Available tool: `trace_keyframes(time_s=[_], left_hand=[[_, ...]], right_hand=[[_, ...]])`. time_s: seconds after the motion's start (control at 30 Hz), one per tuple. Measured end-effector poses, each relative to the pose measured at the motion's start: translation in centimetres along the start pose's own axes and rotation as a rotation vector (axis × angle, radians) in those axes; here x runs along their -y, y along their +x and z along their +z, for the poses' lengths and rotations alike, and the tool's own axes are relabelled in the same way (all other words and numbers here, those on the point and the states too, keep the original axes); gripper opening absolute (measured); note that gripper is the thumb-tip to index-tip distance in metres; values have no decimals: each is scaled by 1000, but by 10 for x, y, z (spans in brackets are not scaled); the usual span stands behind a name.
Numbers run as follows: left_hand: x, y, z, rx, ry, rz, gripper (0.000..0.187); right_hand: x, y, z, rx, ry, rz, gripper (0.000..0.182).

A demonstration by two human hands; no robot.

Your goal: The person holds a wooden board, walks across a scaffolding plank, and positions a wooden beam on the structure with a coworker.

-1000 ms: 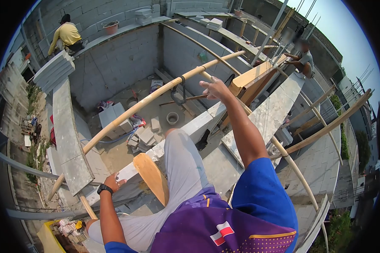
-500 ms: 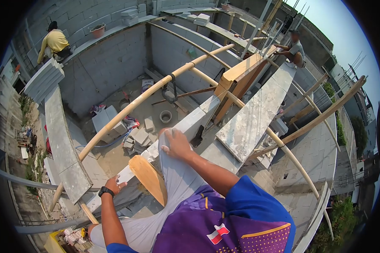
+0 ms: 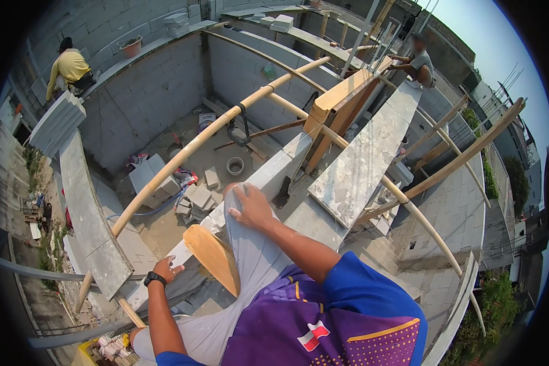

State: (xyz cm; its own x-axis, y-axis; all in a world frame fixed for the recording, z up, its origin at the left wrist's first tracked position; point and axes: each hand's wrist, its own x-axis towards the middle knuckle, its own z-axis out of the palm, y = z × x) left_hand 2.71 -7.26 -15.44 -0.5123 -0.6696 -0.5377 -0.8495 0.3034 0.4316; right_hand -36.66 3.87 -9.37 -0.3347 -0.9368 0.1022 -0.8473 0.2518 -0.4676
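Note:
My right hand (image 3: 250, 207) lies on my bent knee in grey trousers (image 3: 259, 244), its fingers spread. By the top of the pale block wall (image 3: 271, 175), my left hand (image 3: 166, 268) has its fingers apart and holds nothing; a black watch (image 3: 155, 279) is on that wrist. Between my hands, a smooth wooden board (image 3: 212, 253) with a rounded end slants across the wall beside my leg. Farther along the same wall, a dark tool-like piece (image 3: 282, 193) hangs against the blocks.
Bamboo poles (image 3: 195, 143) cross over the room below, where a bucket (image 3: 235, 166) and broken blocks (image 3: 200, 196) lie. Wooden formwork (image 3: 341, 97) rises ahead, beside a mortar-spattered plank (image 3: 366, 165). One person (image 3: 72, 66) crouches at far left, another (image 3: 419, 61) at far right.
My view has shifted slightly, so the surroundings sit a little farther left in it. Both hands stay in nearly the same places. The person at far right leans a bit differently.

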Motion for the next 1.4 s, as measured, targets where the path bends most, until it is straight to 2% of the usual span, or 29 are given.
trace_keyframes(time_s=[0.4, 0.6, 0.7, 0.87, 1.2, 1.3, 1.4], left_hand=[[9, 3, 7, 19, 14, -18, 78], [9, 1, 8, 25, -2, -35, 79], [7, 1, 8, 31, -4, -47, 80], [5, -1, 7, 48, -14, -66, 84], [-3, 4, 3, 26, 77, -29, 81], [0, 10, 5, 34, 95, -23, 82], [4, 21, 6, 57, 109, -28, 84]], right_hand=[[-2, -3, 0, -71, 11, -41, 71], [-3, -2, 0, -18, 47, -5, 73], [-4, -3, 3, -78, 7, -43, 68], [-5, -4, 3, -49, 35, -20, 71], [-6, -6, 0, -1, 67, 15, 75], [-8, -8, 4, -88, 47, -8, 69], [-9, -9, 3, -79, 40, 4, 70]])
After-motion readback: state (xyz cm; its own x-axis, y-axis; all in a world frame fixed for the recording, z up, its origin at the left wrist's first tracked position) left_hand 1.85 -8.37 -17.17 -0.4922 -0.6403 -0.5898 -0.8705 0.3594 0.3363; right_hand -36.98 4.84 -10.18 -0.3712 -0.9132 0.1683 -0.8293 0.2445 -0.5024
